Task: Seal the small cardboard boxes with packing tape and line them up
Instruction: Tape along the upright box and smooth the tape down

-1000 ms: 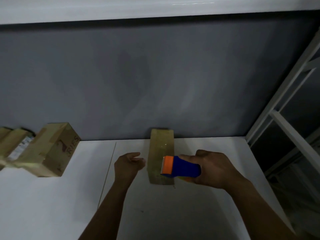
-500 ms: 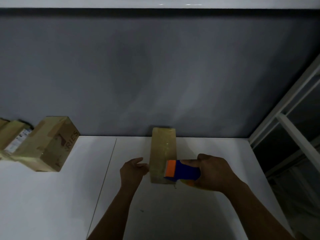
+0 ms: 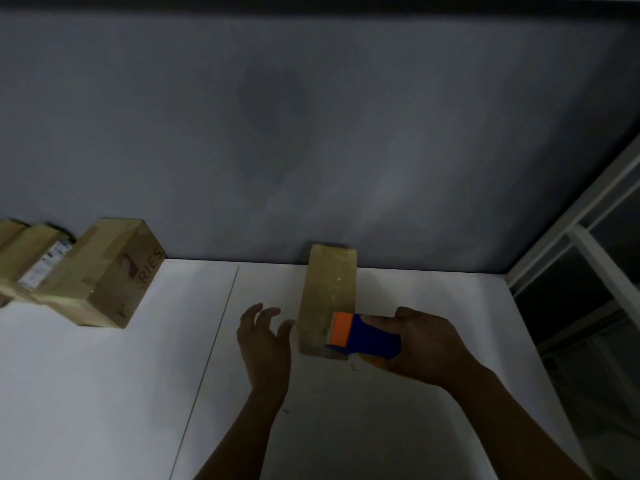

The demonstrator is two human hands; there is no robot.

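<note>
Grey wall (image 3: 311,133) backs a white worktop (image 3: 104,393) in dim light. The right hand (image 3: 429,344) grips a blue tape dispenser (image 3: 363,336), fingers and thumb curled round its body. Its orange front end points away from the palm, toward the left hand (image 3: 265,337).

That orange end lies over the near end of a small cardboard box (image 3: 329,292). The box stands just ahead of the right hand's knuckles, and its far end is against the wall. Its top has a glossy sheen, like tape.

The left hand is open, with its fingers spread and relaxed and nothing held in it. It sits just beside the box's left face. The thumb is close to the cardboard, but I cannot tell whether it touches.

Well off to the left of the left hand, a larger taped box (image 3: 110,275) with red lettering stands by the wall. More boxes (image 3: 31,261) line up beyond it toward the frame edge.

A thin seam (image 3: 214,334) in the worktop runs between those boxes and the left hand. Beyond the right hand, past the worktop's edge, stands a white metal frame (image 3: 571,237).
</note>
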